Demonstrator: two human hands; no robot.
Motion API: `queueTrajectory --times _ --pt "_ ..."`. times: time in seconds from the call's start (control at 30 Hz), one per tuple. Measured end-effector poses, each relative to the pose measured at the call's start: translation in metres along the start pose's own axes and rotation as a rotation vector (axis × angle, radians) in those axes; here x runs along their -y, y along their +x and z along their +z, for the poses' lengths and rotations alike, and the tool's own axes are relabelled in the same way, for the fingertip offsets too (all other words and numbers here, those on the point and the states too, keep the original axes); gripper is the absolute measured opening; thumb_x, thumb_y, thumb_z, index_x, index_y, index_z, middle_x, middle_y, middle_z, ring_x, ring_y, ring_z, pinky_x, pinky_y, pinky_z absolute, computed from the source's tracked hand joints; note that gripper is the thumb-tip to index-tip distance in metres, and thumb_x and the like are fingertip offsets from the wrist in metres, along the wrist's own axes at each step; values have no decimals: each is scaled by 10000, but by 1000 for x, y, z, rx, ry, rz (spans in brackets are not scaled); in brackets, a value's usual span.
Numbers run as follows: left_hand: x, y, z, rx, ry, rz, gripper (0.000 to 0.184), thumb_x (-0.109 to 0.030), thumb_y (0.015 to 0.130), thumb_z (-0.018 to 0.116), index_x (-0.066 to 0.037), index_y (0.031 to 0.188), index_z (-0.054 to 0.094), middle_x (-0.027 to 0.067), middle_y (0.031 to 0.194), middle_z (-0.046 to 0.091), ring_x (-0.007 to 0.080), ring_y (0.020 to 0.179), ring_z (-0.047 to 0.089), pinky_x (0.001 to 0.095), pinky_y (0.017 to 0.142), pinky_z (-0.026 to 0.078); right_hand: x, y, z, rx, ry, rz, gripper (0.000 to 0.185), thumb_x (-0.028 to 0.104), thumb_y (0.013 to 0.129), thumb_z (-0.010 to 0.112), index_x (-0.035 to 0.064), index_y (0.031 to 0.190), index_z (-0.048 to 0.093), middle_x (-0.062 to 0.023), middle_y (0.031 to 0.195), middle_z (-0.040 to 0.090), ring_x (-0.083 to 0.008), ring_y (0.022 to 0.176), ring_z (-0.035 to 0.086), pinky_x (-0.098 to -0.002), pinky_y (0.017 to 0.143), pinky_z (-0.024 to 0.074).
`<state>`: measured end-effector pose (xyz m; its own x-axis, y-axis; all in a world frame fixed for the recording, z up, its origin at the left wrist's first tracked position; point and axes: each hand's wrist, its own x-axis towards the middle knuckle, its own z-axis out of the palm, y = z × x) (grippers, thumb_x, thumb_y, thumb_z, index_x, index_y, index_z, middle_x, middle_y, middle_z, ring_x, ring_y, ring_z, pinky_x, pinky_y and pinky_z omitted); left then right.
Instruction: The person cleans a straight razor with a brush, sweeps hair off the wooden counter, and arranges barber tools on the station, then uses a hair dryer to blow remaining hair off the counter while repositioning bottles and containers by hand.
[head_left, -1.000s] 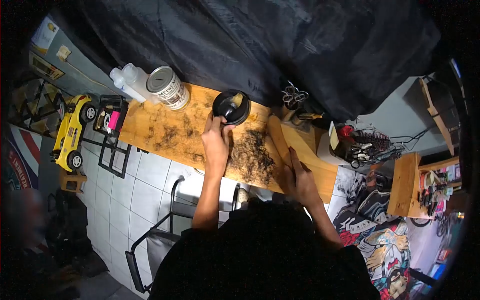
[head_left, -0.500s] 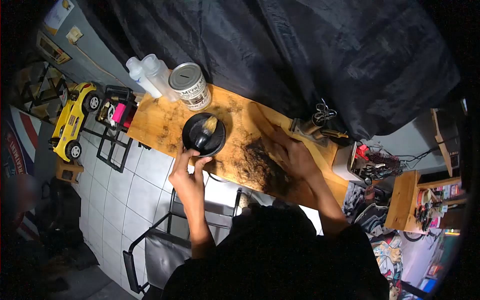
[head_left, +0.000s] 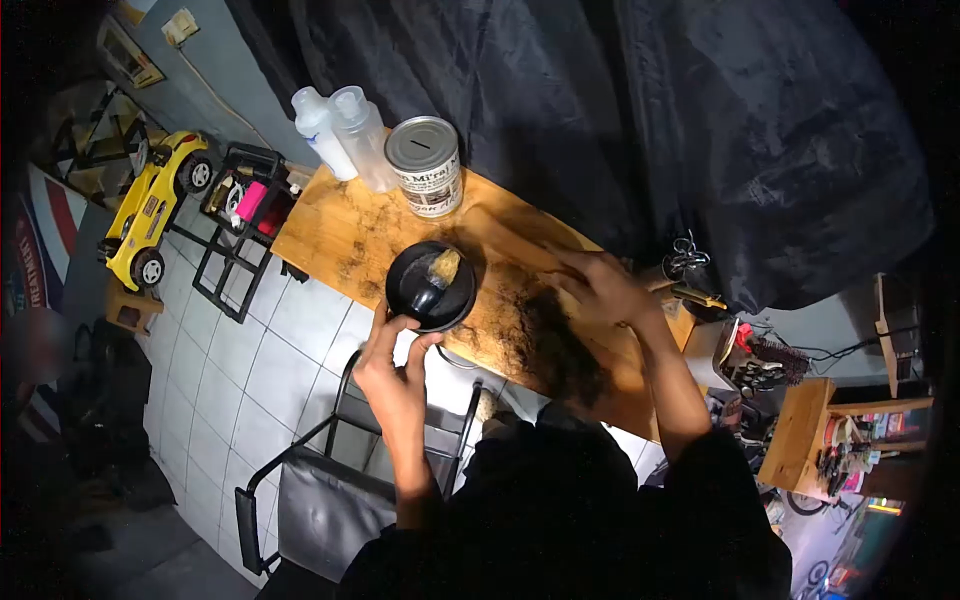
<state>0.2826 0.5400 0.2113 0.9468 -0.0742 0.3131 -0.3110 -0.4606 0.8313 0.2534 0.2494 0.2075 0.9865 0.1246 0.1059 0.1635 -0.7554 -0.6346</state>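
My left hand (head_left: 392, 372) pinches the near rim of a black bowl (head_left: 398, 282) at the front edge of the wooden table. Inside the bowl lies a brush (head_left: 436, 283) with a black handle and pale bristles. Dark hair clippings (head_left: 560, 345) lie in a heap to the right of the bowl, with thinner scatterings around it. Beyond the heap, my right hand (head_left: 612, 288) is over the table's back right part. Its fingers look stretched out to the left, slightly blurred, and no object shows in them.
Behind the bowl stand a labelled tin (head_left: 428, 180) with a slotted lid and two plastic bottles (head_left: 345, 135). Scissors (head_left: 686, 255) stand in a holder at the right end of the wooden table (head_left: 320, 225). A black chair (head_left: 325, 510) is in front; a dark curtain (head_left: 590, 110) hangs behind.
The view has shifted, so the table sits further right and lower. My right hand has moved away from the clippings toward the table's back edge. My left hand keeps the bowl's rim.
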Motion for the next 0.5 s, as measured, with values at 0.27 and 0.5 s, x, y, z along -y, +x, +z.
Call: queueTrajectory --times 0.27,0.5 --pt "-13 5 5 33 2 43 244 -3 697 769 27 882 613 216 1227 587 176 888 646 302 769 516 -14 5 21 -30 21 144 484 229 920 565 56 1353 437 -221 1134 608 -352 976 618 -395 853 461" --pt "-29 44 44 181 -9 250 258 -9 682 778 27 886 625 156 1032 659 204 819 660 300 735 522 25 -77 2 -46 8 249 467 294 908 580 95 1319 485 -235 1012 633 -391 966 597 -434 840 467"
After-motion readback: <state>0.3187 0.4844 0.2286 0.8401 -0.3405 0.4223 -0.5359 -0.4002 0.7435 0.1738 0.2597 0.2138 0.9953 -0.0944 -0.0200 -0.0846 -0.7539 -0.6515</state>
